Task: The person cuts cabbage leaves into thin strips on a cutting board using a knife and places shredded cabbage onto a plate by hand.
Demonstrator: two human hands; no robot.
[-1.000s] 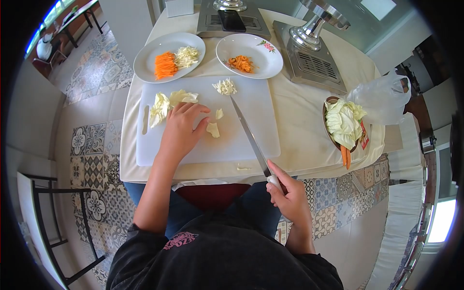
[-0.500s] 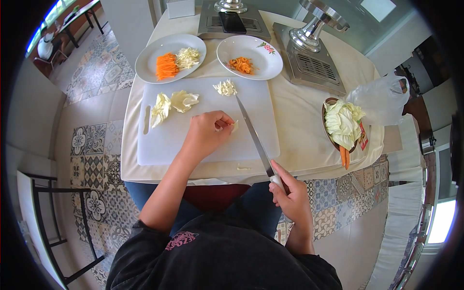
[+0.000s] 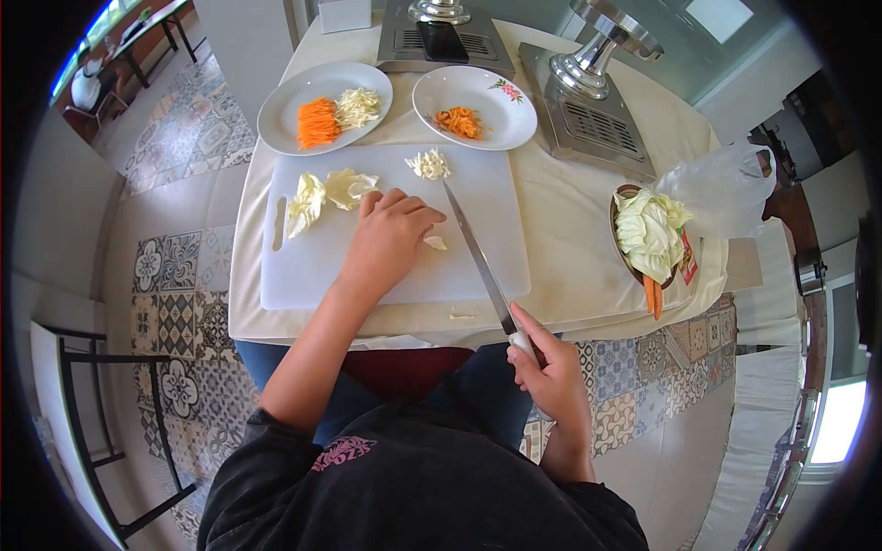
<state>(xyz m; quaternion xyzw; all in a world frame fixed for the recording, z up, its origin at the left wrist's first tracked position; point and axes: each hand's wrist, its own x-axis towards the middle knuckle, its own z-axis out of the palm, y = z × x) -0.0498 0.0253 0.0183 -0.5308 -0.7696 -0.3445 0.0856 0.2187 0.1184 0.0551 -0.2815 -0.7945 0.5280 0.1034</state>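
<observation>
My right hand (image 3: 549,361) grips the white handle of a long kitchen knife (image 3: 480,255). The blade slants up and left across the white cutting board (image 3: 312,275), its tip just below a small pile of chopped cabbage (image 3: 428,165). Over the middle of the board, my left hand (image 3: 390,237) has its fingers stretched out to the right. A small cabbage piece (image 3: 435,242) lies by its fingers; the thumb is mostly hidden. Two loose cabbage leaves, one pale and curled (image 3: 306,206) and one broader (image 3: 349,188), rest on the board's left part.
Behind the board stand a plate (image 3: 276,115) of carrot and cabbage strips and a flowered plate (image 3: 514,124) with carrot shreds. A bowl (image 3: 616,241) with cabbage and carrots is at right, beside a plastic bag (image 3: 730,188). Metal stands (image 3: 602,129) and a phone (image 3: 443,41) are behind.
My left hand has gone from a pinch at a small cabbage piece to stretched fingers, slightly up and left. The piece now lies on the board. The knife has barely moved.
</observation>
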